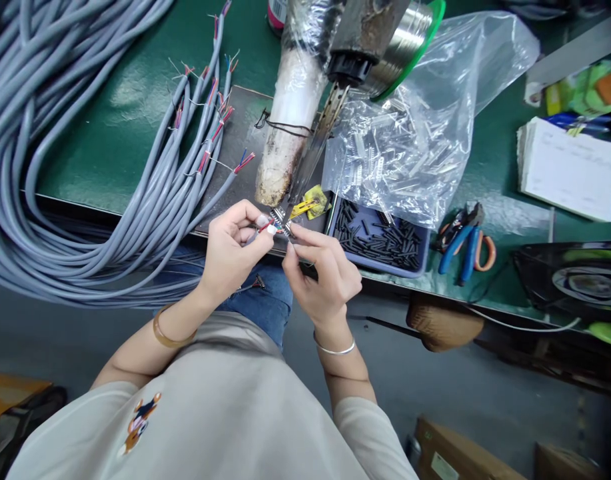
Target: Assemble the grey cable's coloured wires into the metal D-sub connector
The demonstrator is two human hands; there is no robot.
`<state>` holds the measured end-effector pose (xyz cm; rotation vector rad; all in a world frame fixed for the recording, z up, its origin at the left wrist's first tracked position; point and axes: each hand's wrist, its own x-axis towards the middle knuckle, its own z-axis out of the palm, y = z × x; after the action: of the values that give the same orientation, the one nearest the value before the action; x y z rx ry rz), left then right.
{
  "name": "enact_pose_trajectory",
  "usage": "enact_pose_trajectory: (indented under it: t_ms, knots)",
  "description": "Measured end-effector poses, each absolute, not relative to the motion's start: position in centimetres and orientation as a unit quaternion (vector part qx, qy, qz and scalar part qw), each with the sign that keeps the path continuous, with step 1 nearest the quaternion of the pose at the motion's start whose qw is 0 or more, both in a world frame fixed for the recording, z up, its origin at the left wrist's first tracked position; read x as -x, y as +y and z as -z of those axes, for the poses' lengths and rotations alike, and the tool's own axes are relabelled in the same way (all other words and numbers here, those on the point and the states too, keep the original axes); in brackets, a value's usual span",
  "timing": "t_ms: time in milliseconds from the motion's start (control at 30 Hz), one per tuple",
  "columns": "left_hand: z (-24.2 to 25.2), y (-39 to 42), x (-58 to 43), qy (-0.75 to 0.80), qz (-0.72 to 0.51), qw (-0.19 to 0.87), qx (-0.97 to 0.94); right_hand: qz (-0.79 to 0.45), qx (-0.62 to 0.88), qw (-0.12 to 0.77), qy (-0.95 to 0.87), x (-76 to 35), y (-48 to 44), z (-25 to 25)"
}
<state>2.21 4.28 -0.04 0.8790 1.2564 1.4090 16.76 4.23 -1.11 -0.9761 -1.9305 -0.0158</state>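
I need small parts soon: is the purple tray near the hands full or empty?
Partly full. The purple tray holds a loose layer of small black pieces.

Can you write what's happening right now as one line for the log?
left hand: pinching wire ends | right hand: pinching small connector at soldering tip | gray cables left | parts tray right

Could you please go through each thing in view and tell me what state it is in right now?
left hand: closed, pinching thin coloured wires
right hand: closed on a small connector
grey cables: coiled, ends stripped
plastic bag: open, lying on the bench, holding small parts
blue tray: holding black tubing pieces
blue-handled pliers: lying on the bench, untouched
solder spool: partly wound
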Motion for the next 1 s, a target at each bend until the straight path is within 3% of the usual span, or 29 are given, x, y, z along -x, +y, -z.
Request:
enact_pose_trajectory:
  t_ms: [167, 367, 633, 1000]
  knots:
    - [0.3, 3.9, -2.2, 0.535, -0.566, 0.512, -0.363, -0.03, 0.396, 0.477, -0.784, -17.6, 3.8, 1.7]
    - [-0.1, 3.5, -2.0, 0.525, -0.549, 0.546, -0.354, -0.04, 0.406, 0.664, -0.626, -18.5, 3.0, 1.5]
    - [0.0, 3.7, -1.9, 0.501, -0.56, 0.561, -0.346, -0.059, 0.42, 0.487, -0.763, -17.6, 3.1, 1.6]
    - [0.0, 4.4, -2.2, 0.505, -0.581, 0.529, -0.357, -0.07, 0.42, 0.51, -0.748, -16.8, 4.1, 2.0]
